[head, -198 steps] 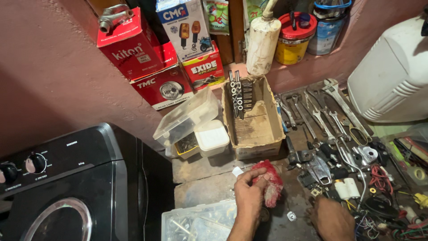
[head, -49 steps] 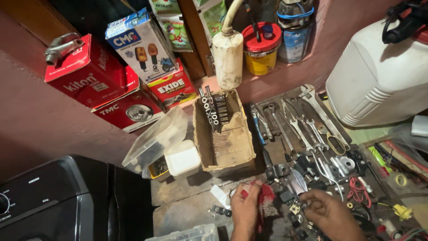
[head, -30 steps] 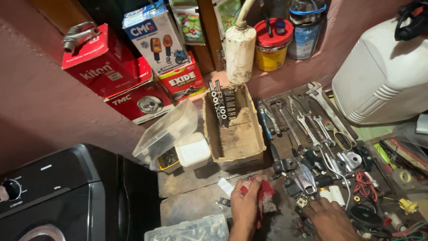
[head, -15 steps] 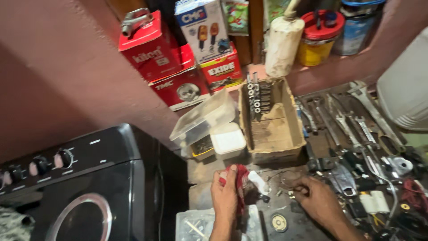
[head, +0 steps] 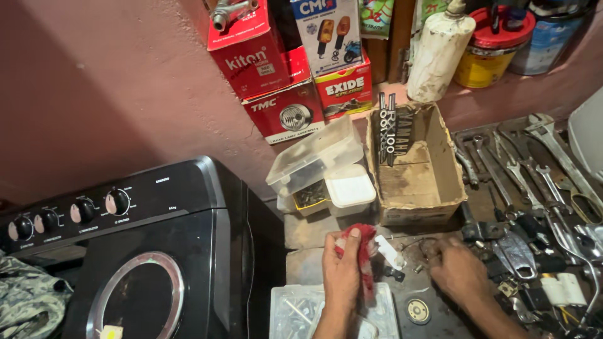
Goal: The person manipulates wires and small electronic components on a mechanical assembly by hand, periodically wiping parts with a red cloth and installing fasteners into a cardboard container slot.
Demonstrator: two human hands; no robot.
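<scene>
Left hand (head: 344, 276) low center, fingers curled, gripping red rag (head: 359, 248). Right hand (head: 457, 271) palm-down on counter (head: 314, 229), fingers bent; grip unclear.

Against the wall at twelve o'clock stood a stack of cartons: a red box (head: 247, 53) at the top left, a white and blue box (head: 326, 31) picturing orange lamps beside it, a red box showing a headlamp (head: 286, 112) below, and a smaller red box (head: 344, 93) to its right. An open brown cardboard box (head: 418, 168) sat at one o'clock.
</scene>
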